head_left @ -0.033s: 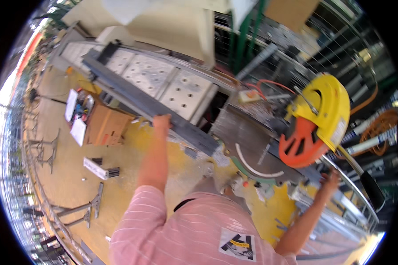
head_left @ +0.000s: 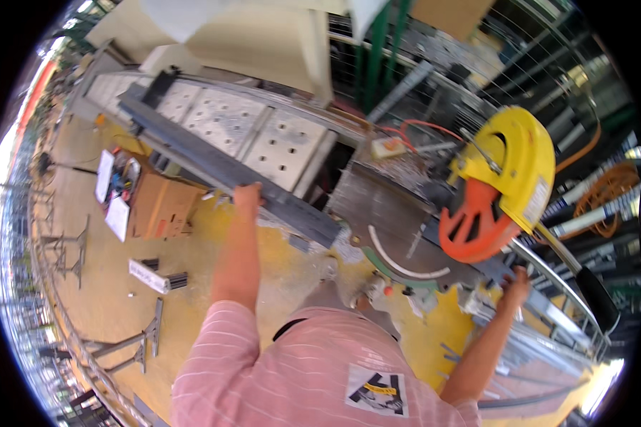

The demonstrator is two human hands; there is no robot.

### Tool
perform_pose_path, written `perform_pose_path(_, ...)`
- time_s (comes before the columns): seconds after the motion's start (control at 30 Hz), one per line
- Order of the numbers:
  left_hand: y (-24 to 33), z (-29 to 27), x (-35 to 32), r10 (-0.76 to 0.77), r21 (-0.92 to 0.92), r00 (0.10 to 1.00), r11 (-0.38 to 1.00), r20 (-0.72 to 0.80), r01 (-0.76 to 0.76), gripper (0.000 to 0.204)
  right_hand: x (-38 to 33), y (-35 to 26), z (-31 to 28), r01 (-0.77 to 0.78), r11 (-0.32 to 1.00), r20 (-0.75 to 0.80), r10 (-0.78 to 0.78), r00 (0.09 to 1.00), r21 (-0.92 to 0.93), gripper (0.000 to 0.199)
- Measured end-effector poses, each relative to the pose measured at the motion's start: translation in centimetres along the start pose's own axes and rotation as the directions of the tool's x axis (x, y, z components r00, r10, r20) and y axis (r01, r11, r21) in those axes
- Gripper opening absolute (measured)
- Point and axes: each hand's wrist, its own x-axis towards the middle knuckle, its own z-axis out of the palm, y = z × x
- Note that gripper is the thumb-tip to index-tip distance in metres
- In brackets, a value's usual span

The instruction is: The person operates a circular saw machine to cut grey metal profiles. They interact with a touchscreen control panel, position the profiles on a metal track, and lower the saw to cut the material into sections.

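A long dark grey metal profile (head_left: 214,160) lies slantwise along the front edge of a perforated metal bench (head_left: 285,142). My left hand (head_left: 248,197) is closed over it near its right end. That end stops beside the table (head_left: 377,213) of a cutting saw, whose guard is yellow (head_left: 523,164) and orange (head_left: 477,224). Right of the guard, a shorter grey metal bar (head_left: 493,269) comes out from beneath it. My right hand (head_left: 517,287) is at this bar's outer end with fingers bent around it; the guard hides the bar's other end.
A black-handled lever (head_left: 595,299) sticks out right of the saw. An open cardboard box (head_left: 160,203) stands left of my left arm. Metal lengths (head_left: 541,356) lie at the lower right, and a metal trestle (head_left: 139,338) stands on the yellow floor. Wire mesh and coiled orange hose (head_left: 609,199) are behind.
The whole view has shifted slightly, so everything sits a little further left. My right fingers look drawn closer together at the bar's end. My left hand keeps its place on the profile.
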Motion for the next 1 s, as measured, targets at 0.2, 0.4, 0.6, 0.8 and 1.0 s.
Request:
perform_pose_path(0.2,2.1,3.4,-4.4,0.415,0.342,0.856,0.888,-0.308,-0.308,0.031,10.2,16.3,-5.3,-0.432,0.799,-0.118,0.520,0.846,0.418,0.020)
perform_pose_path(0.4,1.9,8.3,-17.5,0.025,0.218,0.893,0.966,0.449,-0.137,0.027,5.4,17.0,2.7,-0.488,0.786,-0.160,0.575,0.802,0.380,0.020)
perform_pose_path(0.6,-1.5,17.2,-24.7,-0.346,0.277,0.581,0.938,0.737,0.207,0.023,-8.2,10.6,14.1,-0.641,0.747,0.587,0.444,0.677,0.174,0.018)
perform_pose_path(0.8,-2.1,19.6,-22.4,-0.363,0.190,0.604,0.924,0.710,0.332,0.023,0.8,15.3,3.4,-0.615,0.745,0.502,0.441,0.744,0.256,0.025)
perform_pose_path(1.0,-0.7,19.7,-20.1,-0.301,0.138,0.672,0.948,0.677,0.285,0.021,8.3,19.3,-5.7,-0.529,0.751,0.201,0.491,0.848,0.395,0.020)
